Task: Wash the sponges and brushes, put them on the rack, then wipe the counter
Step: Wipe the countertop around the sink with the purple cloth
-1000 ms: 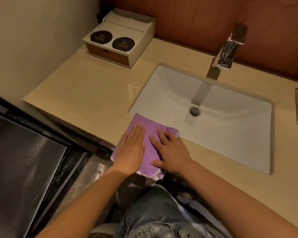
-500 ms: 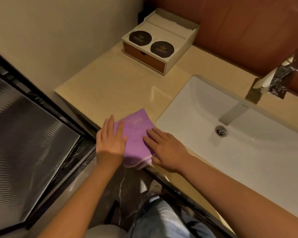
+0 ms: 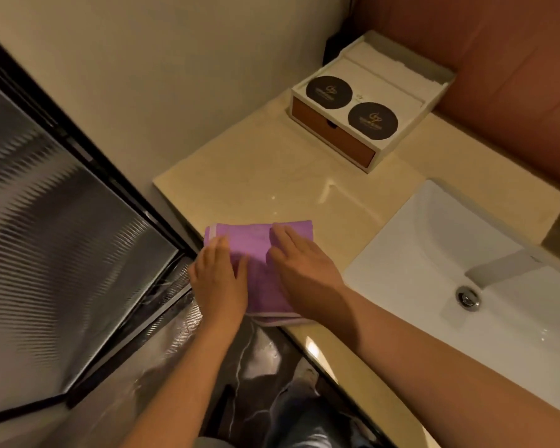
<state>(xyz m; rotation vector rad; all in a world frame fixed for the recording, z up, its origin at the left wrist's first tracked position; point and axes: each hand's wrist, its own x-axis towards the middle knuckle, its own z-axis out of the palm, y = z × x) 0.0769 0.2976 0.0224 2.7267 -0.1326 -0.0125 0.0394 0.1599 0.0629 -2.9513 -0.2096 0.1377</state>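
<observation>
Fingers (image 3: 221, 248) flat and close together, I see my left hand (image 3: 219, 279) and right hand (image 3: 301, 266) pressing the purple cloth (image 3: 256, 240). It has slid left since a moment ago, now at the table (image 3: 272, 176) front-left corner, apart from the sink (image 3: 434, 247).

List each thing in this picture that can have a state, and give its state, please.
purple cloth: folded, lying flat at the counter's front edge, its near hem past the edge.
left hand: open, fingers straight, pressing on the cloth's left part.
right hand: open, fingers straight, pressing on the cloth's right part.
box drawer: shut.
sink: empty, no standing water visible.
drain stopper: up or down, cannot tell.
</observation>
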